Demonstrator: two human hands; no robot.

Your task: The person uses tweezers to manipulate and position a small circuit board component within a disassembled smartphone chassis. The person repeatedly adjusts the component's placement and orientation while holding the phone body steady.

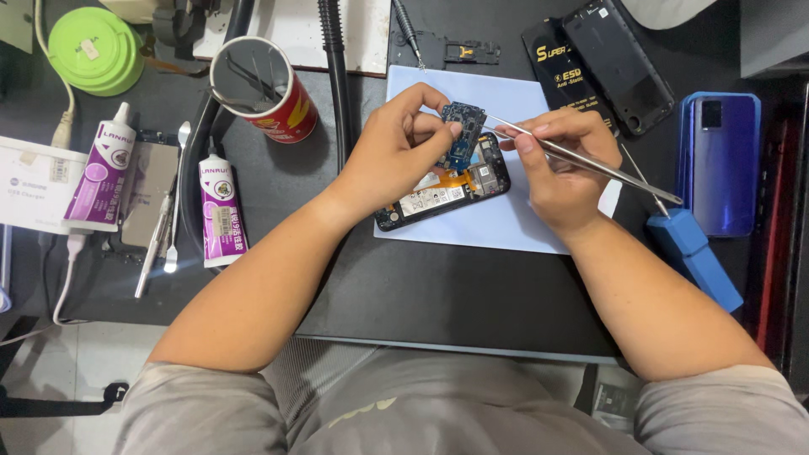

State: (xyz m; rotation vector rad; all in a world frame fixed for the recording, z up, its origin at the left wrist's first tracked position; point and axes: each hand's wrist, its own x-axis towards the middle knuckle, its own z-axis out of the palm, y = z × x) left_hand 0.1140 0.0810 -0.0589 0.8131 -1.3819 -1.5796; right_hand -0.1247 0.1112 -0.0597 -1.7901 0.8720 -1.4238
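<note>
Phone repair workshop, as I see it.
My view takes in a black desk (438, 295) crowded with an opened phone (421, 202), glue tubes (221, 211), tweezers (590, 164), loose back covers (619, 63) and a screwdriver (407, 29).

1. My bench (438, 295): black mat.
2. On it, centre: pale blue sheet (506, 221) carrying the opened phone (438, 198).
3. Left: two glue tubes (221, 211), red cup (265, 88), green dish (94, 49).
4. Right: blue phone (720, 160), black back cover (619, 63), blue block (695, 257).
</note>
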